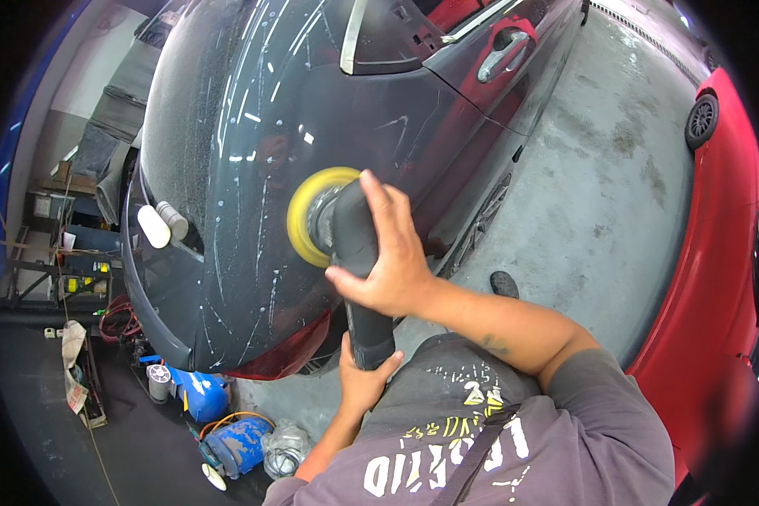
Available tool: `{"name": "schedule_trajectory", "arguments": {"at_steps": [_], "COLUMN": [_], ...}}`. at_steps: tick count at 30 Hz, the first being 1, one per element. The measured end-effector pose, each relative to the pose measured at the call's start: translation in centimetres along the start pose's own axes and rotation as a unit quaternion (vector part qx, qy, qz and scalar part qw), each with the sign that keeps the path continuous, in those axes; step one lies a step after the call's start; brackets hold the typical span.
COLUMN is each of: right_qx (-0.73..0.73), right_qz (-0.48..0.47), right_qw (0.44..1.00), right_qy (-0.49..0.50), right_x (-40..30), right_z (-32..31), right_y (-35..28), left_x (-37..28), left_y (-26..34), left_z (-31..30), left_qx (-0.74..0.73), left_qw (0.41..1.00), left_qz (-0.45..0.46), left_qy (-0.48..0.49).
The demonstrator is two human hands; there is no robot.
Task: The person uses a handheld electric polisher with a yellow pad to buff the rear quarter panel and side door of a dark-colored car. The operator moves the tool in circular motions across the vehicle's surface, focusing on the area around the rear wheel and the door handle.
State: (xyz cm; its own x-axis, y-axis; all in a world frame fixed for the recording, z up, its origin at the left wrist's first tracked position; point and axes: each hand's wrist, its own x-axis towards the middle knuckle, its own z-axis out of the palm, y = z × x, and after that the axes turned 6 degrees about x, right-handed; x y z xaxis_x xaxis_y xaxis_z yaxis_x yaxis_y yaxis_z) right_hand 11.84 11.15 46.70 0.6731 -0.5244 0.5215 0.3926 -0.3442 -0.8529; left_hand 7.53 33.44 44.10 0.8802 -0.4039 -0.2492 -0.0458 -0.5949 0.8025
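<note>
A black power polisher [357, 234] lies with its yellow foam pad [300, 218] against the rear quarter panel of a dark grey car [354, 120]. My right hand [392, 253] grips the polisher's head, fingers over the top and thumb on the near side. Lower down, my left hand [364, 379] is wrapped around the rear end of its body. Whitish streaks and spots mark the paint left of the pad. Below the tool is the car's red tail light [291, 348]. A white rounded object [154, 226] and a grey cylinder [172, 219] rest on the car's rear.
A red car [702, 253] stands on the right, across the grey floor [575, 190]. At lower left are a blue tank [202, 395], a scuffed blue canister [237, 443] and a clear plastic bag [284, 449]. A cluttered shelf [79, 253] and red hose [119, 316] are at left.
</note>
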Motion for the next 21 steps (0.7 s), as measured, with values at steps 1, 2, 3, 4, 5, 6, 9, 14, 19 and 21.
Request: {"name": "schedule_trajectory", "arguments": {"at_steps": [1,2,3,4,5,6,9,14,19,21], "right_qx": [0.001,0.002,-0.007,-0.008,-0.009,-0.014,-0.008,0.003,0.020,0.018], "right_qz": [0.003,-0.003,-0.009,-0.013,-0.018,-0.023,-0.018,-0.011,0.027,0.006], "right_qw": [1.000,1.000,0.999,0.999,0.999,0.998,0.998,0.998,0.999,0.999], "right_qy": [0.010,0.022,0.034,0.041,0.046,0.052,0.058,0.054,0.032,0.051], "right_x": [0.8,1.8,3.2,4.6,6.0,7.4,10.5,10.5,6.0,6.8], "right_z": [-0.9,-2.0,-3.3,-4.5,-5.5,-6.4,-8.2,-8.3,-7.2,-7.7], "right_y": [0.7,1.4,1.6,2.3,3.0,3.6,3.9,3.7,3.5,4.3], "left_x": [0.8,1.9,3.3,4.6,5.7,6.8,9.1,8.6,5.5,6.2], "left_y": [1.0,2.1,2.8,3.5,4.2,5.3,8.2,9.1,5.6,5.3], "left_z": [0.5,1.3,2.3,3.3,4.1,4.8,5.9,5.5,5.8,6.3], "left_qx": [0.017,0.040,0.011,-0.013,-0.037,-0.023,0.008,-0.020,-0.012,-0.019], "left_qw": [1.000,0.999,1.000,1.000,0.999,0.999,0.998,0.999,0.999,0.999], "left_qz": [-0.003,0.008,0.007,0.004,0.002,0.027,0.070,0.001,0.020,0.037], "left_qy": [-0.002,0.003,-0.009,-0.017,-0.023,-0.017,-0.009,-0.026,-0.027,-0.027]}}
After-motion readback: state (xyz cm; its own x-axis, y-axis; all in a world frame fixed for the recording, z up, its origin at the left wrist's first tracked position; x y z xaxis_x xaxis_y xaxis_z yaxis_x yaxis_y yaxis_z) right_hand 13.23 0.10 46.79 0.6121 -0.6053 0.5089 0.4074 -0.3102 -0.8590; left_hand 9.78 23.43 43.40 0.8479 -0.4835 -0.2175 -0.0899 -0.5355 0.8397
